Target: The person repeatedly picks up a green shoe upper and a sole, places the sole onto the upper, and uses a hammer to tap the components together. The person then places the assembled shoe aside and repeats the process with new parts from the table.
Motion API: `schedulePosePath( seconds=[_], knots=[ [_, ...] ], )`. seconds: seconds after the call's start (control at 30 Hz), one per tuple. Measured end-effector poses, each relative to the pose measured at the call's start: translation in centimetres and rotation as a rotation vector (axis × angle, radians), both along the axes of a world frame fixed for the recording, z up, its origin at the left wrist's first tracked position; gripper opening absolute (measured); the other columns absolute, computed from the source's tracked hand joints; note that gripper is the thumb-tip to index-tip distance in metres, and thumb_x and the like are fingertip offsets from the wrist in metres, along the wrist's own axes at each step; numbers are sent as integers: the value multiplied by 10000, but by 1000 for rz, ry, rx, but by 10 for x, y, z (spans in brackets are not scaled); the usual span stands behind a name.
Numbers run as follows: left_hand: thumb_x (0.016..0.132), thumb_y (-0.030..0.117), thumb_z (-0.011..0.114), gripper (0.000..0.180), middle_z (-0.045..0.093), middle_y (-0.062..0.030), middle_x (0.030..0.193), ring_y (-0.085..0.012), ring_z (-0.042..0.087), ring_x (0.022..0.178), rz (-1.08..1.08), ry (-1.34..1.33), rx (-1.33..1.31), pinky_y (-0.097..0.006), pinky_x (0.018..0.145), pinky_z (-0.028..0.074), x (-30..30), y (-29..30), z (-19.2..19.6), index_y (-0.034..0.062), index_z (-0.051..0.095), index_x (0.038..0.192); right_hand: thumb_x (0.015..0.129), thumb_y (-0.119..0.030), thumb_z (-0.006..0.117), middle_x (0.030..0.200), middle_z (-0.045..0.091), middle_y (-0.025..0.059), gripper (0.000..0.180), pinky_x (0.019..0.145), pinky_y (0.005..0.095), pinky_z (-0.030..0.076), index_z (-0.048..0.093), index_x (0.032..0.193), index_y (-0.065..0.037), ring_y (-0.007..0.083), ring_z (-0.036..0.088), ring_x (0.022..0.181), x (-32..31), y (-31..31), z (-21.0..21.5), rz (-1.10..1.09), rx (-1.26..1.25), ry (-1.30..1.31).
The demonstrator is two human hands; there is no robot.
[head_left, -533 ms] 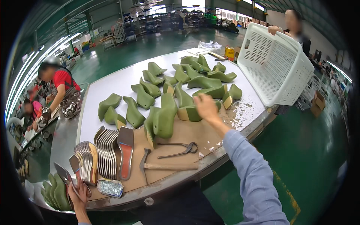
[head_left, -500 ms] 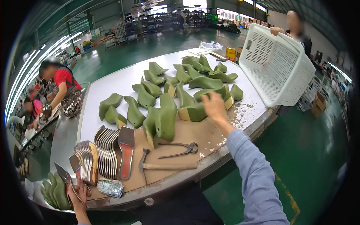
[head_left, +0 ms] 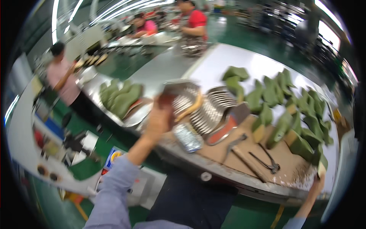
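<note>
At the bench's right end, my right hand [head_left: 315,186] closes on the tan end of a green shoe last [head_left: 322,162]. My left hand [head_left: 157,120], smeared by motion, is at the near end of a stack of curved insoles [head_left: 190,108]. A dark reddish piece [head_left: 166,101], probably an insole, shows at its fingers; the grip is unclear. To its left, several green lasts [head_left: 122,97] stand in a row beside a pale insole [head_left: 138,115]. More green lasts [head_left: 270,91] lie loose across the bench, some with tan soles.
A clear packet [head_left: 187,137], a red-and-grey insole [head_left: 223,129], a hammer [head_left: 249,164] and pincers [head_left: 270,164] lie near the bench's front edge. A white basket [head_left: 345,164] stands at the right. Co-workers [head_left: 192,28] work beyond the bench; another person [head_left: 63,78] stands at left.
The view has swung left. My left hand has moved from beside the row of lasts to the insole stack. My right hand has drawn back to the bench's right edge with a last.
</note>
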State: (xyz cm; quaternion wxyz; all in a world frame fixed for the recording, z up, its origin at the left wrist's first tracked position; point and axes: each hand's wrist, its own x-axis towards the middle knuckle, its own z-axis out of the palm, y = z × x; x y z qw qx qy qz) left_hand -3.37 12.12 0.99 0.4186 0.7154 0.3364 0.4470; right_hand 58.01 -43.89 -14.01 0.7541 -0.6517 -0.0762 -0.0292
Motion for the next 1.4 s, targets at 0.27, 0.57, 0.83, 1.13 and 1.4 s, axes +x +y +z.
schedulePosePath(
  seconds=[0.27,0.57,0.83,1.13,1.4],
  knots=[
    [668,463,894,1055,564,-172,1219,-376,561,1120,-524,-206,564,-493,992,429,103,-198,3,94,388,1517,1020,-352,570,1334,621,178,578,961,410,476,510,1403,78,275,614,1144,-321,23,180,376,24,256],
    [700,255,872,943,581,-162,1196,-301,616,1106,-450,-257,43,-454,982,507,42,-232,-61,81,389,1491,1012,-274,583,1200,670,168,421,772,410,531,552,1331,-1,291,651,986,-451,164,164,959,197,297],
    [985,646,464,677,676,-125,961,-214,681,880,-440,-767,-1206,-346,785,566,-2,-224,-98,11,607,1172,823,-479,827,1339,515,127,1013,1066,399,448,247,1518,-23,271,471,1343,-518,189,65,1352,-7,677],
    [998,230,625,512,603,-212,1262,-341,632,1164,-352,-1110,-472,-464,981,547,19,-126,-19,94,366,1418,723,12,864,1275,529,236,694,869,445,535,441,1264,-91,419,610,1096,-428,275,108,911,-361,-906],
    [953,62,625,402,629,-163,1200,-238,645,1091,177,-686,-621,-359,965,535,-38,-116,-108,-47,528,1327,720,-31,865,1281,541,224,622,957,479,489,508,1227,-84,433,568,1157,-431,303,71,1035,-551,-946]
  ],
)
